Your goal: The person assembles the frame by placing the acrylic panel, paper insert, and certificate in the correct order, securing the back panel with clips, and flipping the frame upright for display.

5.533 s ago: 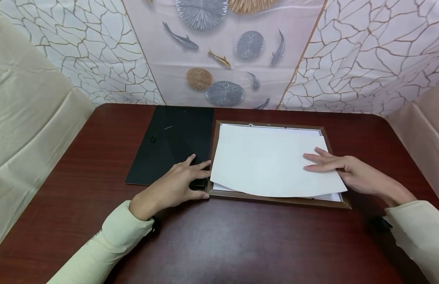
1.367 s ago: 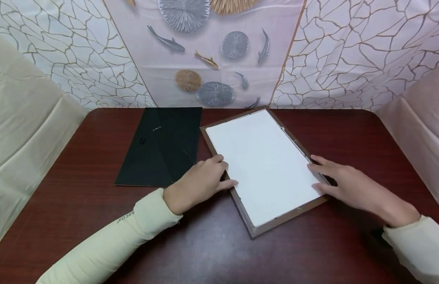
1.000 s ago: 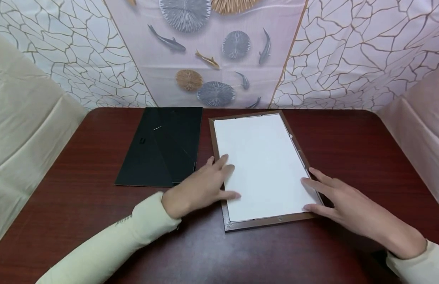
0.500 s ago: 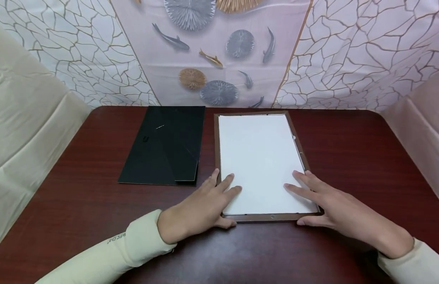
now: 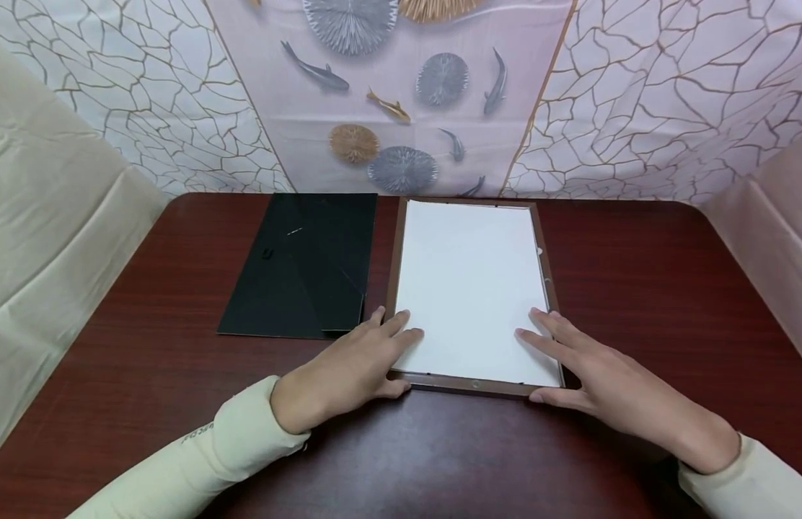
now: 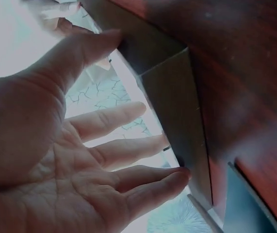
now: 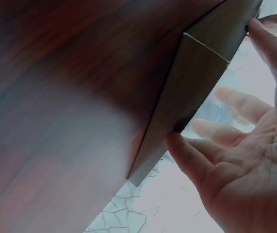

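A brown picture frame (image 5: pixel 475 385) lies face down on the table, a white sheet of paper (image 5: pixel 472 288) set inside its rim. My left hand (image 5: pixel 349 371) rests at the near left corner, fingertips on the paper and rim, thumb at the near edge. At the near right corner my right hand (image 5: pixel 609 378) touches the frame the same way, fingers spread. Both wrist views show the frame's mitred corner (image 6: pixel 162 63) beside extended fingers. Left of the frame lies a black backing board (image 5: pixel 297 274) with its stand folded flat.
The dark red wooden table (image 5: pixel 440 461) reaches back to a patterned cloth (image 5: pixel 401 94) hanging behind it. Cream cloth (image 5: pixel 57 216) hangs along the left side, and more drapes the right.
The frame has turned from lying crosswise to upright, its short side toward me, and slid slightly away. The paper now sits squarely inside. Both hands moved to its near corners.
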Demonstrator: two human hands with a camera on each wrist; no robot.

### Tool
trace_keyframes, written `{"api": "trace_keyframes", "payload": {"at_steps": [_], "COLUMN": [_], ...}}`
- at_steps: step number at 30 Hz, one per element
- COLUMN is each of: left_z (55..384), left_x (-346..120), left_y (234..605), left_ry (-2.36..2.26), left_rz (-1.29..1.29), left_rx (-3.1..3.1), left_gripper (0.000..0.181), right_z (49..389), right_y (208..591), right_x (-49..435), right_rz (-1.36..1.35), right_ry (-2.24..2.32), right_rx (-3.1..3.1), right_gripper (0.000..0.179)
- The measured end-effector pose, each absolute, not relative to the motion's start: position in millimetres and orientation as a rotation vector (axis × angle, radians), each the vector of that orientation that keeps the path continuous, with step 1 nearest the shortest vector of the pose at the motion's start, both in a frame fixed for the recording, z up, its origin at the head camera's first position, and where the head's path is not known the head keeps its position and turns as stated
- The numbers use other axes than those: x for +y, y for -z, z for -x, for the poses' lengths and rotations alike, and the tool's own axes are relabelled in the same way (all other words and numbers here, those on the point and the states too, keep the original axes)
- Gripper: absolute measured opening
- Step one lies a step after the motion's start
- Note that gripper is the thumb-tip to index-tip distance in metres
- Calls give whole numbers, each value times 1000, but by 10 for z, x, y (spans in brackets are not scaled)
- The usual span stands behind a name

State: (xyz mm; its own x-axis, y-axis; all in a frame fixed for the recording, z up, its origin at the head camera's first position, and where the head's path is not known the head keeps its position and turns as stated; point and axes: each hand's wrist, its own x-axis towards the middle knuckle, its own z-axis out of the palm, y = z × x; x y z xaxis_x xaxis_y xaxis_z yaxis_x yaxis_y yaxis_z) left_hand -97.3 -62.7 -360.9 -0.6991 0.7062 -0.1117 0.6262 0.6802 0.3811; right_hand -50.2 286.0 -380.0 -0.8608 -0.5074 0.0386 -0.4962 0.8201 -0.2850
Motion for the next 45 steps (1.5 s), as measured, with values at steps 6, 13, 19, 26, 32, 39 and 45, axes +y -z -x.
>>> {"api": "trace_keyframes", "payload": {"at_steps": [6,13,19,26,32,39,45], "left_z": [935,937,966,1083,1285,1417,1474], "left_x": [-689,-962,-1323,-1904,-2205,-2211,-2205], "left_y": [3631,3600,3605,3623,3729,3814,3818], "left_ry": [-526,-666,-701,-662,-601,-603,-601], "left_rz": [-1115,-990,-843,-411,-153,-165,-227], "left_rx": [2679,2833,2961,2970,2911,2851,2877], "left_gripper": [58,58,67,88,106,108,107], "right_z": [523,537,543,546,546,549,559], "right_y": [3800,3823,3846,3874,3873,3889,3892], "right_x": [2938,2959,2959,2974,2984,3008,3013], "right_rz": [779,810,796,786,769,812,811], "right_ry": [463,453,459,498,507,492,482], "right_rx": [2928,2944,2944,2954,2946,2961,2956], "right_gripper": [80,82,83,84,84,84,83]}}
